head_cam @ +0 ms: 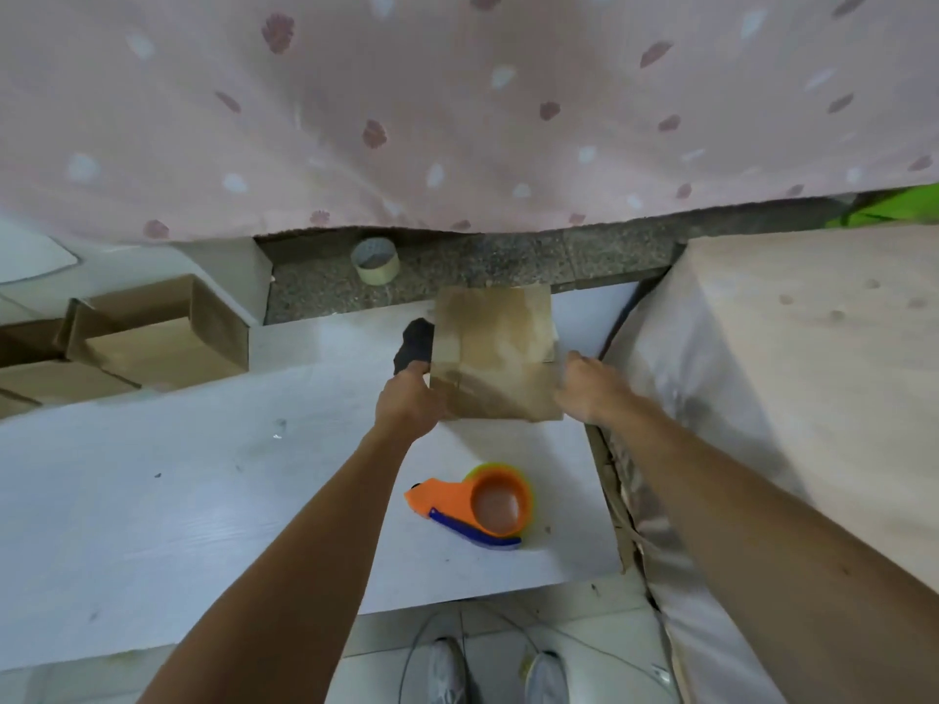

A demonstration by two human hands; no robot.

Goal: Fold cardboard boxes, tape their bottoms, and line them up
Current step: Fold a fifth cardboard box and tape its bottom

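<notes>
The person holds one cardboard box (500, 350) at 12 o'clock from the middle of the view, on the far part of the white table (152, 500); the left hand (406, 398) grips its near left corner with curled fingers, and the right hand (584, 386), somewhat blurred, grips the near right edge in the same way; the face that looks up carries a glossy strip of tape (449, 343) along its left part, so the taping of this bottom seems to be already done, and the step in hand is probably the turning or carrying of the box to its place; the tape dispenser (477, 505), orange with a blue handle, lies free on the table at 6 o'clock from the box, which agrees with this judgement; the next move probably calls for both hands to lift the box together and bring it toward 9 o'clock, where the finished boxes (152, 337) stand, and to set it just beside them, square with the row; a dark object (414, 343) touches the box at its left side, and what it is cannot be told; behind the table runs a speckled stone ledge (508, 256) with a spare roll of tape (376, 261) on it at 11 o'clock from the box; above it hangs a pink cloth (457, 119) with a pattern of leaves; at 3 o'clock a large covered block (787, 373) stands against the table; at 6 o'clock of the view, the person's shoes (447, 670) stand on a tiled floor (386, 637).
</notes>
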